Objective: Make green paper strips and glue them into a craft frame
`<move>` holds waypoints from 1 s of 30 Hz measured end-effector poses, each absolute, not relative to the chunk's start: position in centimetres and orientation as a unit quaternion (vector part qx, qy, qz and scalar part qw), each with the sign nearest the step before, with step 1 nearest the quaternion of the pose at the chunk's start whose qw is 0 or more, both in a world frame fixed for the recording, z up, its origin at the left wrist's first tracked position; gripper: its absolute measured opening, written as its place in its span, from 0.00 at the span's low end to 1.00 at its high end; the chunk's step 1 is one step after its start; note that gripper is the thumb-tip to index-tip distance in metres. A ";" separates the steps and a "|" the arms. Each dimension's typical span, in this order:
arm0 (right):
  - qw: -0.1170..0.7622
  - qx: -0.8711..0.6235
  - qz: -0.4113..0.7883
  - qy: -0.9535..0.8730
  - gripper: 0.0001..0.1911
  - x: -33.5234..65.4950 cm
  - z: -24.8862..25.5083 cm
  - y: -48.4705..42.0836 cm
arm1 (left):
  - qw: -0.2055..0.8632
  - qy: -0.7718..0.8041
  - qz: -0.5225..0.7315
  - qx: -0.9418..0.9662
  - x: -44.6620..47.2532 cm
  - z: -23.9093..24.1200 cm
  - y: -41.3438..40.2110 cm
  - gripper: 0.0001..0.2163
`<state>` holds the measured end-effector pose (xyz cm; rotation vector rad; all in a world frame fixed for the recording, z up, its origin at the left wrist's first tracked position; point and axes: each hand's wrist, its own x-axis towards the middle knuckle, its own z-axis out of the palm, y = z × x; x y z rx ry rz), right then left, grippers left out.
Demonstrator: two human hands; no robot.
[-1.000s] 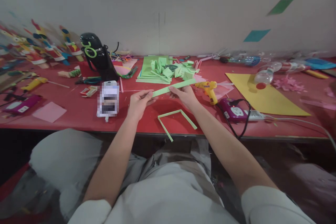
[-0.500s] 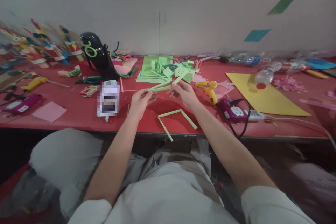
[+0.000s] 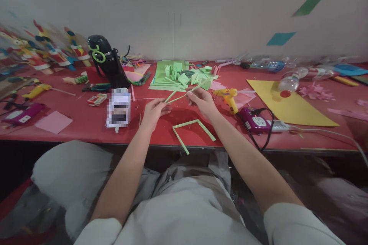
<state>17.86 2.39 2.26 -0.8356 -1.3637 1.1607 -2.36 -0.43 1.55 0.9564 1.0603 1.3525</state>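
Observation:
Between my hands, a little above the red table, is a folded light-green paper strip [image 3: 176, 99]. My left hand [image 3: 155, 110] pinches its left end, where two lengths of the strip meet at a narrow angle. The fingers of my right hand [image 3: 200, 101] are closed on the other end, and a piece of the strip sticks out past them to the upper right. Below my hands, a second green paper strip [image 3: 185, 124] lies bent into three sides, one end reaching over the table's front edge. To the right of my right hand lies a yellow glue gun [image 3: 227, 97].
Green paper sheets and folded pieces [image 3: 186, 74] are heaped behind my hands. A phone [image 3: 119, 108] and a black bottle [image 3: 107, 61] stand to the left. On the right are a purple box [image 3: 255, 120] with cables, yellow card [image 3: 301, 111] and plastic bottles [image 3: 289, 84].
The held strip has turned slightly, and its two lengths now look thinner and spread wider apart. Both hands stay in nearly the same place. The bent strip on the table has not moved.

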 end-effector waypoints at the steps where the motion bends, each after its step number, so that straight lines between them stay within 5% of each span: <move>1: 0.548 -0.351 0.499 -0.572 0.24 17.9 2.3 2.3 | 0.553 0.449 0.570 0.408 -2.4 1.5 -0.4 0.08; 13: 0.396 -0.370 0.547 -0.638 0.25 17.6 2.8 1.3 | 0.551 0.415 0.612 0.387 -2.4 1.5 -0.3 0.12; 30: 0.436 -0.381 0.541 -0.610 0.19 17.7 2.0 1.9 | 0.607 0.361 0.584 0.400 -2.5 2.0 -0.9 0.17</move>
